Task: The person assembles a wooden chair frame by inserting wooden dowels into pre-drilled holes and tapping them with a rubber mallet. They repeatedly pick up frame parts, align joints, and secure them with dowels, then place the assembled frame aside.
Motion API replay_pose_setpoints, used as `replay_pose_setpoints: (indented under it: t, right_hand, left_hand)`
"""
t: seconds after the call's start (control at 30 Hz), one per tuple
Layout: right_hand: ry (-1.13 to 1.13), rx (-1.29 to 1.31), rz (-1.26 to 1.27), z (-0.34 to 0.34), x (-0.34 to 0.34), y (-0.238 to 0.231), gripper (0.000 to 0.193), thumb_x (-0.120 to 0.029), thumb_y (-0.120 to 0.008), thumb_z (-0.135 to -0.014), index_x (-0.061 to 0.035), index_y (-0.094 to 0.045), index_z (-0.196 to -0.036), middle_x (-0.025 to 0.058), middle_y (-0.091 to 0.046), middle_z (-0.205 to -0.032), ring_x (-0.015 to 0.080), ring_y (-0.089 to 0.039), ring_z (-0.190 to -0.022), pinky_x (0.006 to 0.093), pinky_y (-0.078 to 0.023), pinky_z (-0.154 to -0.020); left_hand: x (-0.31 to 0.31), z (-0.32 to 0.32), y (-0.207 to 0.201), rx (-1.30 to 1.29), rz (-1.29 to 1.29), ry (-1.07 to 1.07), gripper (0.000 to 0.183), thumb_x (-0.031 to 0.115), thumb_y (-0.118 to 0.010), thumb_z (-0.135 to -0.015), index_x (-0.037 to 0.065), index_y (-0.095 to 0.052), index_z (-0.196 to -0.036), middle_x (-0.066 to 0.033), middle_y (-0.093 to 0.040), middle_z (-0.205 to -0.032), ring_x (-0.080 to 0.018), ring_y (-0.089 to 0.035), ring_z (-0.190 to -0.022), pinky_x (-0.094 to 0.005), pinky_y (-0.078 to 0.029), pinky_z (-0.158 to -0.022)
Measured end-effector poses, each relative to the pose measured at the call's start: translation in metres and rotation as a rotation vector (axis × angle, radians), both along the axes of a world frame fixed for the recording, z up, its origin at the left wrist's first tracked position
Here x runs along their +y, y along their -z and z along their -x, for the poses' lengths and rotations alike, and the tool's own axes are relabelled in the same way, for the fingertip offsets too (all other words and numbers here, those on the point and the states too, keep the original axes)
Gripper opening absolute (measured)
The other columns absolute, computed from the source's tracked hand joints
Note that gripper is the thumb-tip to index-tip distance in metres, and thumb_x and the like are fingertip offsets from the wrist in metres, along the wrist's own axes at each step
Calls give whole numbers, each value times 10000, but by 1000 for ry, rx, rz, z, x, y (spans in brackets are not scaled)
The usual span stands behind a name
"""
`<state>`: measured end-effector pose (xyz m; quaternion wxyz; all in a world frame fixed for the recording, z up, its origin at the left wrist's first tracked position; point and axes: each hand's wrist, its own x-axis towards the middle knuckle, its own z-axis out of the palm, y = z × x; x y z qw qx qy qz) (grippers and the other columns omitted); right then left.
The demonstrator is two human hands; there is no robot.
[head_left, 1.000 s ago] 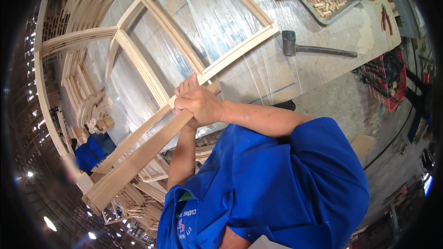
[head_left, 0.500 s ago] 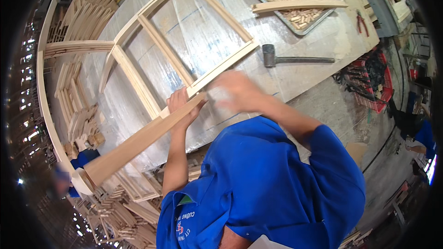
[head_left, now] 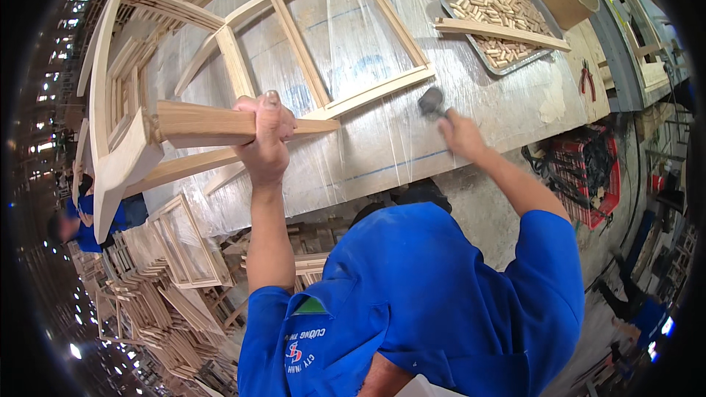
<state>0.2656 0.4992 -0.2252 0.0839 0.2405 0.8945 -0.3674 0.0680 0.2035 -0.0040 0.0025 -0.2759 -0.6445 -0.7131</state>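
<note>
Left hand (head_left: 266, 136) clenched around tapered tan wooden bar (head_left: 206, 125), left-centre; right hand (head_left: 462, 136) grips dark-headed mallet (head_left: 432, 101), right-centre. Pale slatted wooden frame (head_left: 379, 90), upper centre, looks assembled; joint seating unclear.

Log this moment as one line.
left hand: grips tapered wooden frame bar | right hand: grips black mallet by handle | plastic-covered table: metal tray of wooden dowels, wooden strip across it

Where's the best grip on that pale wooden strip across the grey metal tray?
Probably the left end of the pale wooden strip, coming from the person's side: that end juts past the rim of the grey metal tray, clear of the small wooden dowels. The right hand holds the dark mallet, so it would need freeing first.
</note>
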Motion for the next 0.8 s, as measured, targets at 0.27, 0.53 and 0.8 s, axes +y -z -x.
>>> replay_pose_setpoints:
  t: [0.27,0.53,0.8]
  right_hand:
    - [-1346,181,-164,75,-93,-39,428,-525,-472,-1050,-140,-658,-1068,131,-728,-936,371,-737,-826,493,-599,-724]
    - [-519,132,106,28,-106,-53,518,-522,-514,-1046,-24,-639,-1111,228,-727,-848,443,-698,-817,534,-546,-743]
    - [297,525,1277,-6,-69,-144,271,-387,-568,-1087,-119,-591,-1110,-10,-570,-672,79,-489,-469,237,-386,-402]
  left_hand:
    - [4,0,-3,-15,39,10,259,13,-512,-1022,92,-438,-787,-21,-457,-567,-111,-428,-488,-311,-439,-501]
    - [-4,13,-3,-32,91,-73,163,44,-652,-998,70,-561,-866,-47,-584,-678,-126,-556,-590,-294,-491,-589]
    - [-98,-21,-98,1236,667,-552,667,264,-942,-744,76,-605,-1288,-116,-707,-1037,-266,-683,-954,-406,-548,-841]
